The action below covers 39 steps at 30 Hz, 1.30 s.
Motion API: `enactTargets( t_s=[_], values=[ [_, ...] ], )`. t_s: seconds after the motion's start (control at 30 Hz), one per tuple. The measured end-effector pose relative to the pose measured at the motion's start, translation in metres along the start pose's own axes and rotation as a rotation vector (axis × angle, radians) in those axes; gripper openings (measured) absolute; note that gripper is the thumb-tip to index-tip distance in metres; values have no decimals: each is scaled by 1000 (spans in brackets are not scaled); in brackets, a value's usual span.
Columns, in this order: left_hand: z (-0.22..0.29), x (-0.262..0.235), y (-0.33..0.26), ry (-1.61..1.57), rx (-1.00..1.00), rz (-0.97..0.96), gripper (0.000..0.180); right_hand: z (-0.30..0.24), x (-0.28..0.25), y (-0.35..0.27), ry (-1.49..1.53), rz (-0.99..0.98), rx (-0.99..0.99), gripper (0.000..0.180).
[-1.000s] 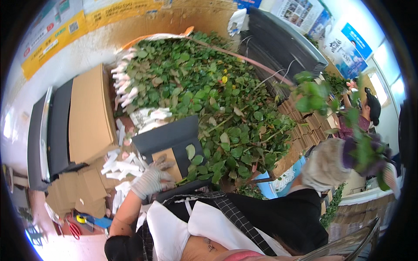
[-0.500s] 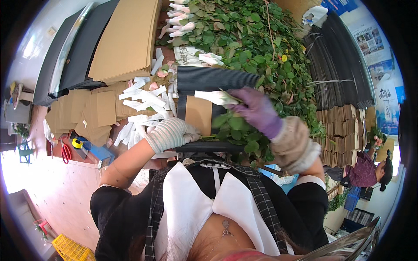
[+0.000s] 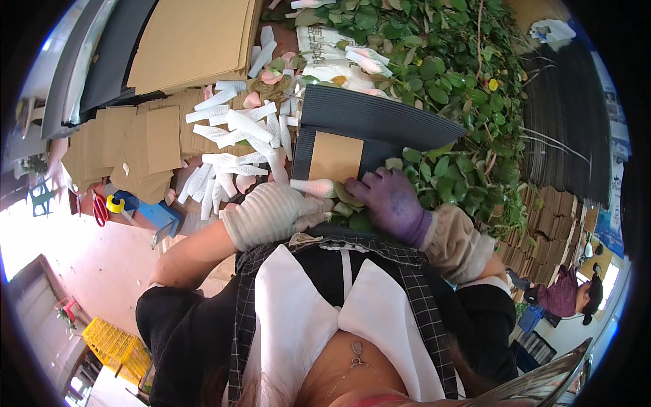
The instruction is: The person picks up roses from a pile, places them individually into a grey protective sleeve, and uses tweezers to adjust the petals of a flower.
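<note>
A rose bud in a white net sleeve [image 3: 312, 188] lies across a black corrugated sheet [image 3: 380, 112], just in front of a tan cardboard piece [image 3: 336, 157] on that sheet. My right hand [image 3: 393, 207], in a purple glove, is closed over its leafy stem. My left hand [image 3: 268, 214], in a striped white glove, rests left of the bud at the sheet's near side. Its fingers are curled beside some leaves, and what they hold is hidden. Green leaves [image 3: 441, 166] spread out to the right of my right hand.
White net sleeves [image 3: 247, 129] are heaped to the left, near cardboard pieces [image 3: 163, 139] and red-handled scissors [image 3: 100, 210]. A large pile of leafy stems [image 3: 461, 74] fills the far right. Black sheets [image 3: 559, 122] and cardboard bundles [image 3: 536, 227] stand beyond it. Another person [image 3: 563, 292] is at right.
My right hand has brought the netted rose down and nearer, onto the black sheet beside my left hand. The whole view has shifted a little.
</note>
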State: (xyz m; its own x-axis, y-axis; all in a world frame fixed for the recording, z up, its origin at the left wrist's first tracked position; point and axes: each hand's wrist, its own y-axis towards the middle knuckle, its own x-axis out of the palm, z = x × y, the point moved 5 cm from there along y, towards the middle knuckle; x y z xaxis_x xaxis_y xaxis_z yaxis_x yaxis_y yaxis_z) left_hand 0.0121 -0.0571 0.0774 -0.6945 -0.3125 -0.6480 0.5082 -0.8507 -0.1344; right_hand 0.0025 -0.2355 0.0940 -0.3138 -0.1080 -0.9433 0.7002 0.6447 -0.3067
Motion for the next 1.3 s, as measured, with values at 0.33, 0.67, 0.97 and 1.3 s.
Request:
enactTargets(
  t_s=[0.33,0.67,0.97,1.3],
  values=[
    [-21,-28,-4,320,93,201,20,1,5,2,-29,-21,-34,39],
    [-37,-97,-63,212,-380,388,23,-3,-1,0,30,50,-13,50],
    [6,-10,12,328,251,-49,22,1,-13,2,81,64,0,51],
    [-5,-57,0,231,173,535,38,-7,-10,2,111,20,-8,51]
  ],
)
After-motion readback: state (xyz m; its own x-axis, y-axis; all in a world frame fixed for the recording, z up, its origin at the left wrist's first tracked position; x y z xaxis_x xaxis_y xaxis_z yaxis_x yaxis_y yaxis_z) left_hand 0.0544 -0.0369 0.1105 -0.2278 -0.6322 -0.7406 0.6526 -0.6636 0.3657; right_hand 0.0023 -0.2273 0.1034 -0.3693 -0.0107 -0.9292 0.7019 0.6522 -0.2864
